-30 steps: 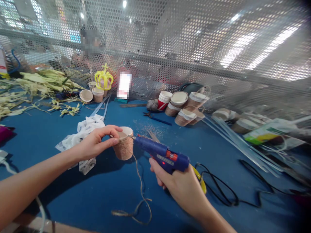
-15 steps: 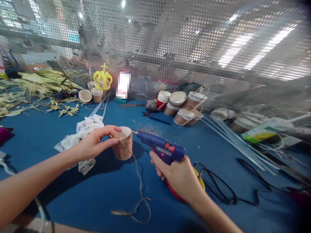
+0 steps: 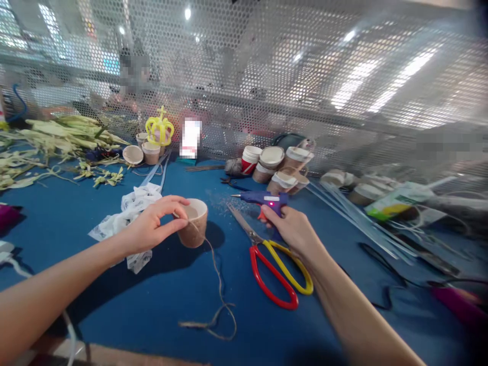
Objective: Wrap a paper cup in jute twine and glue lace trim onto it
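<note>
My left hand (image 3: 152, 226) pinches the rim of a small paper cup (image 3: 194, 223) wrapped in brown twine, held just above the blue table (image 3: 152, 315). A loose end of twine (image 3: 215, 290) hangs from the cup and curls on the table. My right hand (image 3: 292, 229) is closed round the grip of a blue glue gun (image 3: 263, 199), held farther back, its nozzle pointing left and well clear of the cup. Scissors (image 3: 272, 262) with red and yellow handles lie between the cup and my right arm.
A crumpled white plastic bag (image 3: 127, 216) lies left of the cup. Several twine-wrapped cups (image 3: 284, 168) stand at the back by the perforated metal screen (image 3: 267, 76). Dried leaves (image 3: 49, 137) cover the far left, a yellow crown (image 3: 159, 129) behind them. Glue sticks (image 3: 354, 216) and black cable (image 3: 385, 274) lie right.
My right hand has drawn the glue gun away from the cup's rim, back and to the right. The scissors beneath it have come into view. My left hand keeps hold of the cup.
</note>
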The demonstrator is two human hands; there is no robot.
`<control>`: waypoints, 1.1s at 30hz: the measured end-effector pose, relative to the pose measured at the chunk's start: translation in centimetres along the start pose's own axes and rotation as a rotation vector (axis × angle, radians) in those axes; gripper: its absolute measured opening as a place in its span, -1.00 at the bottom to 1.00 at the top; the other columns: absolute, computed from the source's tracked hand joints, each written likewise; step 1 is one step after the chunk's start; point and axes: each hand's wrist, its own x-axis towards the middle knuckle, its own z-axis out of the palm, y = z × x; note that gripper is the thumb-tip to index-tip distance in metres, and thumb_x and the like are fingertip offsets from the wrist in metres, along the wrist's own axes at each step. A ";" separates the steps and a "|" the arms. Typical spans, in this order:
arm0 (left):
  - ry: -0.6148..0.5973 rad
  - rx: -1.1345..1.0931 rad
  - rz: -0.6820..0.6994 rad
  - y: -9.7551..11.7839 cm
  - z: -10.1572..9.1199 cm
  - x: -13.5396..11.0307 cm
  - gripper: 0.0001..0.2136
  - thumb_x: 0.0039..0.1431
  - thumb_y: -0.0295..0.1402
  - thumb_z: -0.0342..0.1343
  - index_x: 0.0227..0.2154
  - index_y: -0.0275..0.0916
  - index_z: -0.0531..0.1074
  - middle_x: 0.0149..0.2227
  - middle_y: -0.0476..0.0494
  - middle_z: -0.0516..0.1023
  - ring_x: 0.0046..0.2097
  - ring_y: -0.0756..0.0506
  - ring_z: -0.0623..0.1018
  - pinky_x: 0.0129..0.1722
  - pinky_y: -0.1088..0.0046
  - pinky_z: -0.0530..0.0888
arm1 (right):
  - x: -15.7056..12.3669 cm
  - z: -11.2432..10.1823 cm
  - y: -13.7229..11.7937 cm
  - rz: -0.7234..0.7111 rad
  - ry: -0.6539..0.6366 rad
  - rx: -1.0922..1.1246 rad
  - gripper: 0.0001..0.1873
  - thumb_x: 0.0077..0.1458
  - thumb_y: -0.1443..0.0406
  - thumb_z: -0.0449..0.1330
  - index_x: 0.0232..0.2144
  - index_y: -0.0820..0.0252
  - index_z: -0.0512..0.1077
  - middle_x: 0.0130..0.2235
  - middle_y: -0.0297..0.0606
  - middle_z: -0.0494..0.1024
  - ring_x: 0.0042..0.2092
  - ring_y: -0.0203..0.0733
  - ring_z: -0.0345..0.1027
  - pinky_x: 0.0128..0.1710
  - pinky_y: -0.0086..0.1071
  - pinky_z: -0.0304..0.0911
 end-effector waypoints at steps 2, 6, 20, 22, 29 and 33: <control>0.005 0.009 0.019 0.1 0.0 0.0 -0.88 0.15 -0.41 -0.05 -0.48 -0.23 0.31 -0.36 -0.12 0.45 0.02 -0.15 0.36 -0.03 0.24 0.28 | 1.2 0.4 0.9 0.069 -0.035 -0.084 -0.64 0.13 0.18 0.02 -0.55 0.32 0.39 -0.56 -0.25 0.46 -0.54 -0.29 0.33 -0.51 -0.42 0.26; 0.000 0.012 0.039 0.0 0.1 0.0 -0.88 0.15 -0.42 -0.05 -0.48 -0.23 0.32 -0.39 -0.10 0.44 0.01 -0.14 0.36 -0.04 0.24 0.29 | 2.7 0.5 1.9 0.153 -0.079 -0.254 -0.74 0.17 0.22 0.05 -0.17 0.28 0.36 -0.21 -0.22 0.46 -0.30 -0.26 0.39 -0.33 -0.30 0.34; -0.017 0.055 0.099 0.1 0.3 -0.1 -0.88 0.15 -0.44 -0.03 -0.47 -0.25 0.34 -0.37 -0.11 0.47 0.00 -0.14 0.36 0.00 0.22 0.27 | -7.8 5.3 -4.2 -0.598 -0.236 -0.193 -0.79 -0.10 0.30 0.25 -0.36 0.21 0.34 -0.31 -0.21 0.54 -0.26 -0.12 0.39 -0.25 -0.26 0.24; -0.026 0.056 0.104 0.3 0.3 -0.2 -0.88 0.15 -0.43 -0.03 -0.47 -0.25 0.33 -0.37 -0.12 0.48 0.01 -0.14 0.36 0.00 0.22 0.27 | -8.1 5.7 -4.1 -0.597 -0.198 -0.136 -0.93 -0.02 0.38 0.17 -0.42 0.20 0.33 -0.40 -0.26 0.53 -0.34 -0.17 0.39 -0.30 -0.29 0.23; -0.070 0.070 0.073 0.8 0.3 -0.4 -0.89 0.16 -0.38 -0.03 -0.45 -0.25 0.33 -0.18 -0.19 0.47 -0.05 -0.10 0.40 0.00 0.27 0.27 | -7.8 3.4 -4.3 -0.513 -0.319 0.144 -0.83 0.09 0.29 0.03 -0.48 0.20 0.35 -0.58 -0.40 0.35 -0.54 -0.34 0.20 -0.54 -0.48 0.14; -0.095 0.030 0.072 0.8 0.3 -0.5 -0.90 0.16 -0.39 -0.03 -0.43 -0.26 0.34 -0.17 -0.19 0.46 -0.06 -0.09 0.40 -0.01 0.32 0.27 | -7.8 2.7 -4.6 -0.492 -0.282 0.097 -0.80 0.09 0.26 0.03 -0.50 0.22 0.35 -0.60 -0.42 0.25 -0.56 -0.36 0.07 -0.57 -0.48 0.06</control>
